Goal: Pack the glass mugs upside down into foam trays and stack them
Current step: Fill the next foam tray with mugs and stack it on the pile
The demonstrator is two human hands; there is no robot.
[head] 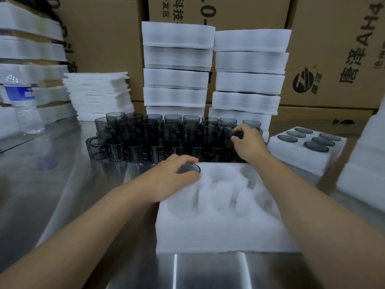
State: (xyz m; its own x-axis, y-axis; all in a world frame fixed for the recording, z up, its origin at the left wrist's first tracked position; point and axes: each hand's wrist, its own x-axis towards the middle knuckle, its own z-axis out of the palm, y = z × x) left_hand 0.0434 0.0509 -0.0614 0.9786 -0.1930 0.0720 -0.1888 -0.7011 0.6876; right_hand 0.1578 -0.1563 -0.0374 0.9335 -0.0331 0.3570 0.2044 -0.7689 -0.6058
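A person's left hand [177, 174] grips one upside-down mug [189, 169] in the far-left pocket of a six-pocket foam tray [218, 230], the right hand [249, 141] pinches a second mug [238, 134] from the cluster of mugs [145, 140], and six mugs fill a side tray [295, 155].

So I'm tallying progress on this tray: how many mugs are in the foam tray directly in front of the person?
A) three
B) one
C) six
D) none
B: only the far-left pocket holds an upturned mug, gripped by the left hand; the other pockets of the foam tray show bare foam, while the right hand grips a loose mug behind it.
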